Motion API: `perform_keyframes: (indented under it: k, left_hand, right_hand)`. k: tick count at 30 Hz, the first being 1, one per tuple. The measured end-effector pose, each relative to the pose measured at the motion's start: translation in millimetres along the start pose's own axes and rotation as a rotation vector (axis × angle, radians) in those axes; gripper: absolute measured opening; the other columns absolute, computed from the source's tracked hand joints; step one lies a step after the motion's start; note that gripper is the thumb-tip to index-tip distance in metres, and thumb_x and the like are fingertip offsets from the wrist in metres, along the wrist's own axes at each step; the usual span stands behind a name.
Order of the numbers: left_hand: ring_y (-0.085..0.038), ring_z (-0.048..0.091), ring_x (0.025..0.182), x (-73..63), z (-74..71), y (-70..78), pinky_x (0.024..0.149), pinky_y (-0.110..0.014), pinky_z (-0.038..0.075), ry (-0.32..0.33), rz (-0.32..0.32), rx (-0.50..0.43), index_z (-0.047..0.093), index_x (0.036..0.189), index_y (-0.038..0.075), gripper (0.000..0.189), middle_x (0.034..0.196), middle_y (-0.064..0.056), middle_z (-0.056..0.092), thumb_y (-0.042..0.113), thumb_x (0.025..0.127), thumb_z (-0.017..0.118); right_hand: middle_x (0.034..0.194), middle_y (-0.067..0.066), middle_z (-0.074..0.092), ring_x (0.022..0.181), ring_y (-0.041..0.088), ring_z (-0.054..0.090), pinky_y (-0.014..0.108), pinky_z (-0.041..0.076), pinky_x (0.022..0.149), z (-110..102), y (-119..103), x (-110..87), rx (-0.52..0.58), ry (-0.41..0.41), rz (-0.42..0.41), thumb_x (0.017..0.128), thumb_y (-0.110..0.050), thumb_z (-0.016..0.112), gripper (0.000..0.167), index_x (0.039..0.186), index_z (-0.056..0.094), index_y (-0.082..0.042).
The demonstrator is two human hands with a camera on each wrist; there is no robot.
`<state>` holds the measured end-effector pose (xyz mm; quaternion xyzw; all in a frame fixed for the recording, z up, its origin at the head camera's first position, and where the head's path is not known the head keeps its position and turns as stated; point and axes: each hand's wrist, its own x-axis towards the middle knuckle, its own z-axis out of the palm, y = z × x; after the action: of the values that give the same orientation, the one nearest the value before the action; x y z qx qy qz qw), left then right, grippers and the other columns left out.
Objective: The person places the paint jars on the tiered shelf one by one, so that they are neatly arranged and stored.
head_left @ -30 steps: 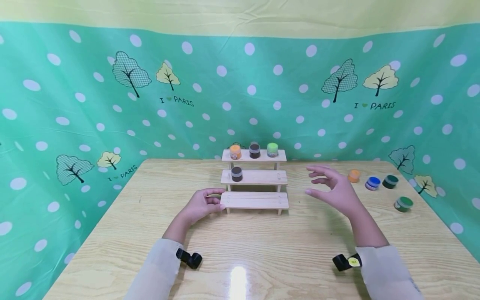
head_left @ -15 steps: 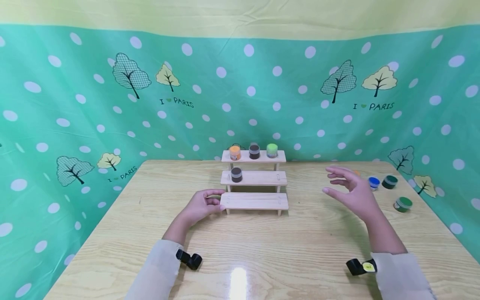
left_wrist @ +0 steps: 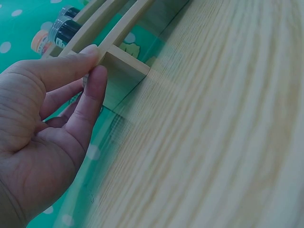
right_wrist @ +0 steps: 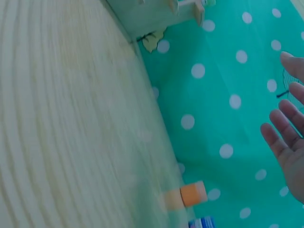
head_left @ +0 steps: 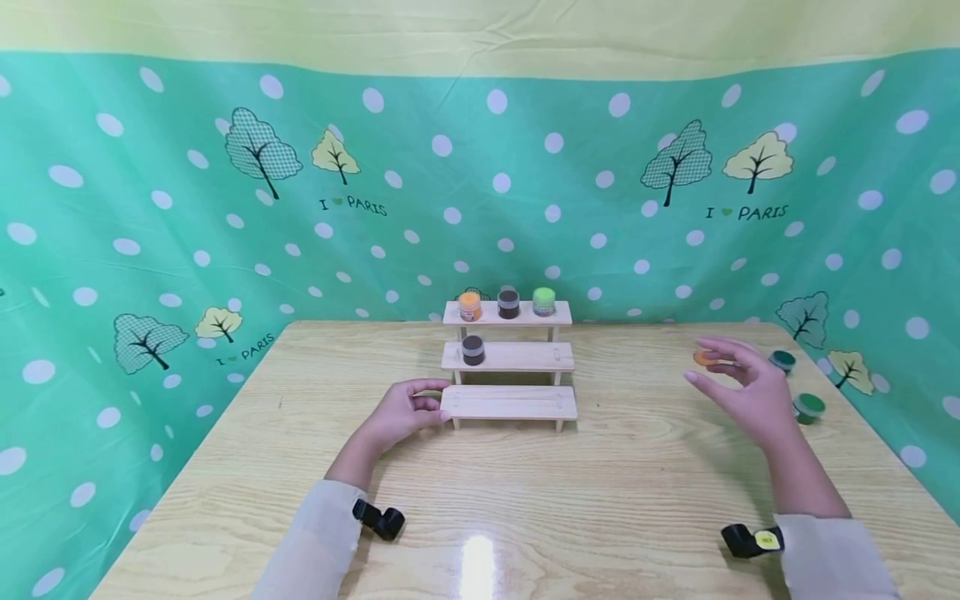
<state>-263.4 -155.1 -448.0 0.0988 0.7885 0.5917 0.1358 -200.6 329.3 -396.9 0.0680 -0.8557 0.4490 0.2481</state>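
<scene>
A three-step wooden rack [head_left: 513,403] stands mid-table. On its top step are an orange paint jar [head_left: 470,307], a dark jar [head_left: 508,305] and a light green jar [head_left: 544,302]; another dark jar [head_left: 473,351] sits at the left of the middle step. My left hand [head_left: 405,412] pinches the left end of the lowest step between thumb and finger, as the left wrist view shows. Over the right side of the table hovers my right hand [head_left: 750,392], fingers parted and holding nothing. It partly covers a loose orange jar [head_left: 702,358]. A blue jar [right_wrist: 203,223] shows in the right wrist view.
Two green jars, a darker one [head_left: 783,361] and a lighter one [head_left: 808,407], stand near the table's right edge. A green dotted cloth [head_left: 405,250] hangs behind the wooden table [head_left: 570,508].
My right hand has moved right, away from the rack and over the loose jars, now covering the blue jar in the head view. The left hand has stayed at the rack.
</scene>
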Motion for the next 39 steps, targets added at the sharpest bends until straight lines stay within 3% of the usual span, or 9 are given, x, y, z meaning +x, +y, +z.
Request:
perform_keyframes:
  k: [12,17,23,25,28,32,33,36,39]
  left_hand:
    - [-0.019,0.064,0.081,-0.9,0.1,1.1,0.059,-0.025,0.048,0.002,-0.005,0.009,0.058,0.133,0.006,0.056,0.094,-0.013,0.067,0.006,0.081,0.079]
    - [-0.018,0.063,0.081,-3.2,0.9,3.3,0.059,-0.026,0.049,-0.007,0.01,0.015,0.057,0.134,0.004,0.056,0.095,-0.013,0.067,0.005,0.082,0.078]
    - [-0.018,0.064,0.081,-3.3,1.0,3.2,0.06,-0.027,0.049,-0.01,0.01,0.022,0.055,0.135,0.002,0.056,0.096,-0.013,0.067,0.003,0.083,0.076]
    - [-0.018,0.064,0.081,-1.1,0.6,-1.3,0.059,-0.026,0.049,-0.005,0.01,0.015,0.056,0.134,0.004,0.057,0.095,-0.012,0.067,0.005,0.082,0.078]
    - [-0.019,0.064,0.08,-1.5,0.9,-0.9,0.058,-0.025,0.048,0.002,0.005,0.015,0.058,0.133,0.006,0.056,0.094,-0.012,0.067,0.006,0.081,0.079]
    - [-0.02,0.064,0.079,-1.9,0.8,-0.7,0.057,-0.025,0.047,0.012,-0.002,0.021,0.06,0.132,0.008,0.055,0.093,-0.012,0.067,0.007,0.08,0.079]
    - [-0.02,0.064,0.079,-1.8,0.8,-0.7,0.058,-0.025,0.047,0.013,-0.005,0.02,0.06,0.131,0.009,0.055,0.093,-0.011,0.067,0.007,0.08,0.079]
    - [-0.021,0.064,0.081,-1.6,0.5,-0.8,0.059,-0.026,0.048,0.012,-0.004,0.015,0.06,0.132,0.009,0.055,0.094,-0.011,0.067,0.006,0.08,0.079]
    - [-0.021,0.065,0.082,-1.3,0.3,-0.8,0.06,-0.026,0.049,0.01,-0.003,0.011,0.059,0.132,0.009,0.055,0.094,-0.012,0.067,0.006,0.081,0.079]
  right_hand:
    - [0.119,-0.007,0.052,0.095,-0.01,0.053,0.006,0.046,0.074,-24.7,18.6,-4.8,-0.007,0.017,0.14,0.088,-0.02,0.075,0.05,0.134,0.059,-0.012]
    - [0.115,-0.015,0.052,0.094,-0.013,0.052,0.007,0.047,0.071,-35.5,23.5,-7.5,0.001,0.006,0.192,0.088,-0.022,0.075,0.053,0.137,0.057,-0.015]
    - [0.125,0.0,0.047,0.094,-0.014,0.047,0.007,0.046,0.068,-50.0,30.0,-10.3,-0.071,-0.047,0.242,0.088,-0.032,0.074,0.063,0.145,0.049,-0.022]
    - [0.126,0.001,0.045,0.097,-0.01,0.048,0.007,0.046,0.068,-54.7,33.5,-11.0,-0.093,-0.063,0.235,0.088,-0.032,0.074,0.066,0.147,0.045,-0.025]
    - [0.133,0.009,0.046,0.113,0.015,0.056,0.005,0.043,0.069,-61.5,40.0,-11.5,-0.134,-0.09,0.228,0.089,-0.031,0.073,0.071,0.151,0.039,-0.028]
    - [0.15,0.025,0.033,0.129,0.052,0.037,0.021,0.051,0.082,-70.3,47.5,-12.2,-0.185,-0.146,0.267,0.09,-0.036,0.071,0.078,0.154,0.027,-0.034]
    - [0.152,0.027,0.03,0.13,0.054,0.034,0.029,0.052,0.085,-72.1,49.4,-12.7,-0.19,-0.158,0.283,0.09,-0.038,0.071,0.079,0.154,0.024,-0.036]
    - [0.154,0.025,0.026,0.131,0.055,0.031,0.03,0.053,0.083,-76.5,55.8,-14.6,-0.184,-0.16,0.313,0.09,-0.038,0.071,0.08,0.154,0.023,-0.04]
    - [0.155,0.023,0.026,0.131,0.055,0.031,0.01,0.046,0.069,-79.9,61.9,-16.7,-0.165,-0.147,0.329,0.089,-0.038,0.072,0.08,0.153,0.024,-0.041]
